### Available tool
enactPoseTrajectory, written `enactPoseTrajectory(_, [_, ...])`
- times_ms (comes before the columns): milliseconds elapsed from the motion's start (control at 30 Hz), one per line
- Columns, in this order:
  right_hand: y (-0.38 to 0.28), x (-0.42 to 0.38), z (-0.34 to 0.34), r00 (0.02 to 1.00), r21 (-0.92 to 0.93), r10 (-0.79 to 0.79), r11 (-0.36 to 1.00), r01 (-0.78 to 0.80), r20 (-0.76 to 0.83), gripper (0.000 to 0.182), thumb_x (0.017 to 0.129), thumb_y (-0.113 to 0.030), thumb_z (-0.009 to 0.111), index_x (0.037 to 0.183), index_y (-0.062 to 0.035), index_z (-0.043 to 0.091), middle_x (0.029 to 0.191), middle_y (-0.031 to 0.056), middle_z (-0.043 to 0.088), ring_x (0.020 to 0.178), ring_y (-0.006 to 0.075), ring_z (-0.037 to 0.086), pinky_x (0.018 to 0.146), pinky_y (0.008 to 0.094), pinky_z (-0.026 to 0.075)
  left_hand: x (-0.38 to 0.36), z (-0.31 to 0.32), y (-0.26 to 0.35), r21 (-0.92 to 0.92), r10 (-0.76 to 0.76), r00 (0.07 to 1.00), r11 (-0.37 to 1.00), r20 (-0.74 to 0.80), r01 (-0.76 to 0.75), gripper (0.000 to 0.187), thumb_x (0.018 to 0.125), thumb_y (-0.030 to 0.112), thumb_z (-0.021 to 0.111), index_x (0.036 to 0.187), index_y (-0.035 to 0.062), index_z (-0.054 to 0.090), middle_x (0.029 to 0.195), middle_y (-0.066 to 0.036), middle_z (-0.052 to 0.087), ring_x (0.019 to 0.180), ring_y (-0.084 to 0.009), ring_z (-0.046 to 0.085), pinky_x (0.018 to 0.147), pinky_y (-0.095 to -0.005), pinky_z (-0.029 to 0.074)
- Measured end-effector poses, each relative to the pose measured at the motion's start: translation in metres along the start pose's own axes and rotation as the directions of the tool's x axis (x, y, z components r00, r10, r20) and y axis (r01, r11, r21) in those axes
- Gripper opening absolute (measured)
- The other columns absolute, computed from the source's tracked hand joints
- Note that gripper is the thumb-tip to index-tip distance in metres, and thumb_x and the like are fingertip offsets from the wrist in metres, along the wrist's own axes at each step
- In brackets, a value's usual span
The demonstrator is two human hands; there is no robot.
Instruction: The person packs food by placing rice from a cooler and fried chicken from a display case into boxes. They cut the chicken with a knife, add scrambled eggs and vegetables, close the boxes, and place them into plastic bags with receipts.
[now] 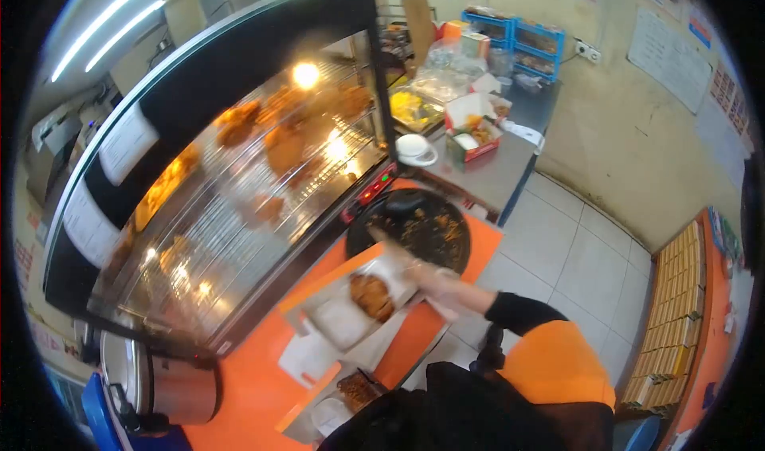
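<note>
My right hand (437, 284), in what looks like a clear plastic glove, reaches over the right edge of an open takeaway box (296, 307). Motion smears its fingers, which point toward a round black pan (362, 248) with dark scraps in it. Inside the box a browned piece of fried food (371, 297) lies beside white rice (333, 323). Nearer to me is a second open box (299, 419), partly hidden by my dark clothing, with a darker brown piece (358, 390) and rice (328, 415). My left hand is out of sight.
A glass-fronted heated cabinet (231, 331) with fried pieces on wire racks stands along the left of the orange counter (247, 379). A metal pot (183, 387) sits at lower left. Beyond the pan, a steel table (510, 160) bears a filled red box (482, 150) and white bowls (413, 147).
</note>
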State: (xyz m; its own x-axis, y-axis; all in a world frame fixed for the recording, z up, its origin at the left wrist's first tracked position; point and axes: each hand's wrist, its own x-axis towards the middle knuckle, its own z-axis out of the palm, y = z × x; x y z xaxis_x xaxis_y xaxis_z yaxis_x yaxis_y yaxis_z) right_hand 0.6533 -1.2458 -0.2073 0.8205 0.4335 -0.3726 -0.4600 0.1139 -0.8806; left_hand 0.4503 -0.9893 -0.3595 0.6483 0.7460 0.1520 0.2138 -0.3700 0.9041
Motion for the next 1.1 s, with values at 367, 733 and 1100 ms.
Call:
enactPoseTrajectory(367, [-0.052, -0.138, -0.511, 0.714, 0.174, -0.027, 0.963, 0.207, -0.699, 0.039, 0.085, -0.03, 0.045, 0.117, -0.0085, 0.042, 0.107, 0.0121, 0.053, 0.088, 0.0273, 0.058, 0.063, 0.0396, 0.055, -0.135, 0.331, 0.219, -0.254, -0.319, 0.686, 0.761, 0.654, 0.596, 0.037, 0.081, 0.028, 0.044, 0.101, -0.0026, 0.052, 0.093, -0.015, 0.058, 0.08, -0.0283, 0.058, 0.069, -0.0392, 0.047])
enactPoseTrajectory(733, [-0.139, 0.011, -0.805, 0.648, 0.212, -0.145, 0.873, 0.44, -0.748, 0.034, 0.085, -0.029, 0.045, 0.113, -0.0088, 0.042, 0.103, 0.0128, 0.051, 0.089, 0.0247, 0.055, 0.066, 0.043, 0.053, -0.168, 0.707, 0.333, -0.203, -0.156, 0.403, 0.67, 0.902, 0.714, 0.038, 0.08, 0.022, 0.038, 0.106, -0.0044, 0.046, 0.102, -0.017, 0.053, 0.096, -0.0258, 0.053, 0.083, -0.0363, 0.042])
enactPoseTrajectory(1100, [-0.235, 0.111, -0.936, 0.772, 0.0, -0.158, 0.98, 0.201, -0.616, 0.031, 0.083, -0.034, 0.052, 0.098, -0.0073, 0.056, 0.085, 0.007, 0.059, 0.076, 0.0176, 0.058, 0.063, 0.0303, 0.049, -0.18, 0.911, 0.421, -0.179, -0.164, 0.582, 0.855, 0.797, 0.486, 0.041, 0.086, 0.024, 0.029, 0.096, -0.0075, 0.053, 0.096, -0.019, 0.056, 0.09, -0.0258, 0.052, 0.08, -0.035, 0.04])
